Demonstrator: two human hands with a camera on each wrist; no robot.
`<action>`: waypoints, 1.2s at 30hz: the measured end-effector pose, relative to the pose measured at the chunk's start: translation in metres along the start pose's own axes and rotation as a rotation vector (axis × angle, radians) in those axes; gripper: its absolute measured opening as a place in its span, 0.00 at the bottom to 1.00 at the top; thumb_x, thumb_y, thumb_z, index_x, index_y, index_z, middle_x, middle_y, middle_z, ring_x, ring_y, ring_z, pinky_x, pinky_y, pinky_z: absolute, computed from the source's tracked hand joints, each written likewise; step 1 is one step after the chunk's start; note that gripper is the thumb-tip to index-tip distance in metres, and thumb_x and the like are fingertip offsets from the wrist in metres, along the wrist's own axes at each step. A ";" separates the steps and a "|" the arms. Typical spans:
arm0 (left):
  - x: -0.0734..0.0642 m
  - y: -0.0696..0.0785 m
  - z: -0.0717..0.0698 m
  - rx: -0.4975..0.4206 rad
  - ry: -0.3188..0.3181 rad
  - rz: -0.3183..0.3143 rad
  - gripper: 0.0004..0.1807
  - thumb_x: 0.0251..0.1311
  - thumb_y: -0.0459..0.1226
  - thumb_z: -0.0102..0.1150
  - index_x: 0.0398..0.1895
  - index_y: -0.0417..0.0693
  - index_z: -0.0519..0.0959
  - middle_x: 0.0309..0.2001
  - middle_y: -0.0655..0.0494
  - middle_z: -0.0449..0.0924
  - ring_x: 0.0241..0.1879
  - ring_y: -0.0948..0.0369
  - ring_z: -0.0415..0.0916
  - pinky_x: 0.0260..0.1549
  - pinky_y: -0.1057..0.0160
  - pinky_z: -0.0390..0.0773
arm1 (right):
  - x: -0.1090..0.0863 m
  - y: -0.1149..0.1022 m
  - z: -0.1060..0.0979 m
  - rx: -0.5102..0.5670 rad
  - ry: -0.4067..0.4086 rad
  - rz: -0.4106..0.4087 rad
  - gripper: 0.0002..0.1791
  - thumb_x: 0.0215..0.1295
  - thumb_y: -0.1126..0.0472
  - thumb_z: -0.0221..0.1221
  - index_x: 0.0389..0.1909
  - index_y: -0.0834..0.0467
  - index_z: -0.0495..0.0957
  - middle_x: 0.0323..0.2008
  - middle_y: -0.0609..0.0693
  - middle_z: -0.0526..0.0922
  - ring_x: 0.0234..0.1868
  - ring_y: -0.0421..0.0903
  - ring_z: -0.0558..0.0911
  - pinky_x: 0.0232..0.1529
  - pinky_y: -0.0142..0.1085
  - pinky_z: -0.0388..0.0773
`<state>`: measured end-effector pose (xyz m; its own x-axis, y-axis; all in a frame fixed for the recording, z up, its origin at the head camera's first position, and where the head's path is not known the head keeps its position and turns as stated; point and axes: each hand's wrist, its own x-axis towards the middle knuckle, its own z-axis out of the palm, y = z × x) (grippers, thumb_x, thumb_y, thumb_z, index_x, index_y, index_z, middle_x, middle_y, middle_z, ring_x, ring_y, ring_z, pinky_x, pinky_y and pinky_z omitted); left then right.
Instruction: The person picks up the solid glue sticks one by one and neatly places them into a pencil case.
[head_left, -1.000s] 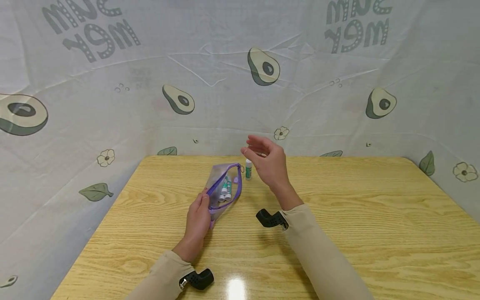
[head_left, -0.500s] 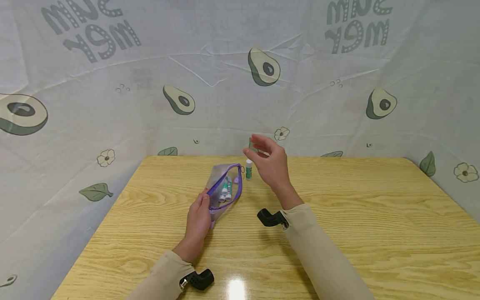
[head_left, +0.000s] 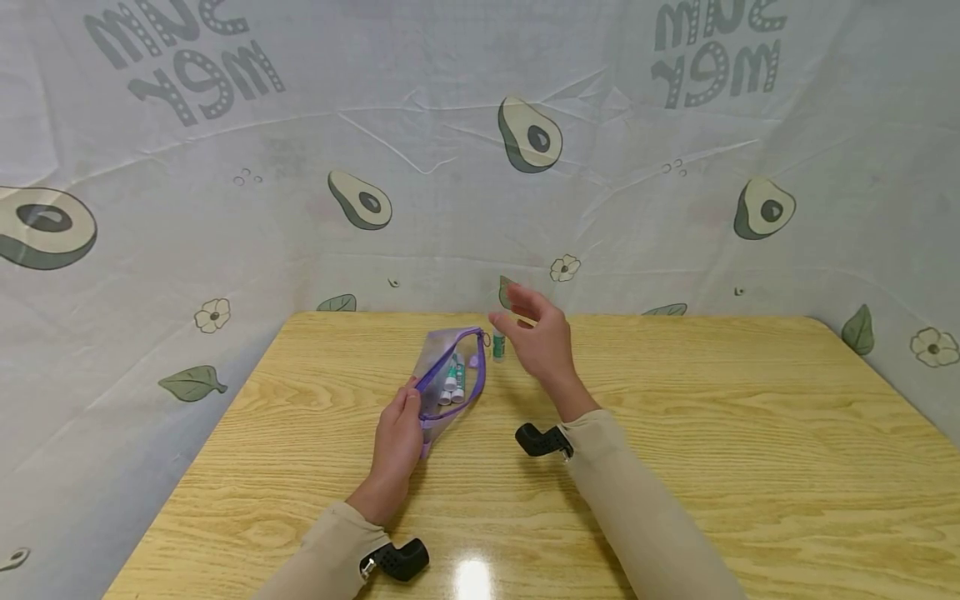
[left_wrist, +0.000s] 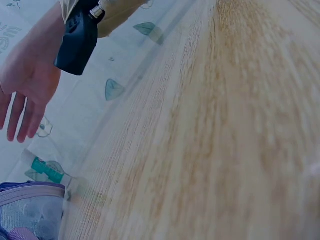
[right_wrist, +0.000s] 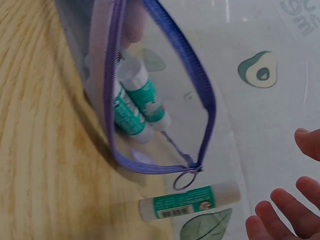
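Observation:
My left hand (head_left: 397, 429) grips the near end of a see-through mesh zipper pouch (head_left: 433, 350) with purple edging, its mouth spread wide. Inside lie several glue sticks (right_wrist: 147, 102) with green labels and white caps, along with a small lilac piece (head_left: 473, 361). Just past the pouch's zipper ring, another glue stick (head_left: 498, 346) stands upright on the table. Beside its cap is my right hand (head_left: 543, 342), fingers loosely bent and apart, nothing between them. In the right wrist view, those fingertips (right_wrist: 262, 212) are a short way from the cap end.
The wooden table (head_left: 712, 433) reaches out on both sides. Behind it hangs a pale cloth (head_left: 450, 208) printed with avocados and leaves, meeting the table's far edge not far beyond the upright glue stick. Black camera mounts (head_left: 542, 440) jut from both wrists.
My right hand first shifts slightly right, then sinks a little, so it now overlaps the top of the upright glue stick in the head view. The left hand and pouch stay put.

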<state>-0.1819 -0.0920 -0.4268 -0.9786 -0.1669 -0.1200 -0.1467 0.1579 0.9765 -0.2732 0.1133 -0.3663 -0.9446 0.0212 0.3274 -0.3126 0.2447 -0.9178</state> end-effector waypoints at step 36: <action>0.003 0.002 0.000 0.000 0.019 0.018 0.30 0.87 0.48 0.36 0.84 0.48 0.61 0.86 0.42 0.50 0.86 0.43 0.44 0.82 0.41 0.54 | 0.000 0.044 0.016 -0.146 -0.041 0.129 0.25 0.71 0.58 0.69 0.67 0.59 0.80 0.60 0.60 0.88 0.65 0.58 0.84 0.68 0.53 0.79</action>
<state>-0.1847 -0.0922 -0.4247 -0.9782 -0.1827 -0.0989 -0.1291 0.1613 0.9784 -0.2886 0.1087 -0.4102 -0.9801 0.0229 0.1971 -0.1738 0.3803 -0.9084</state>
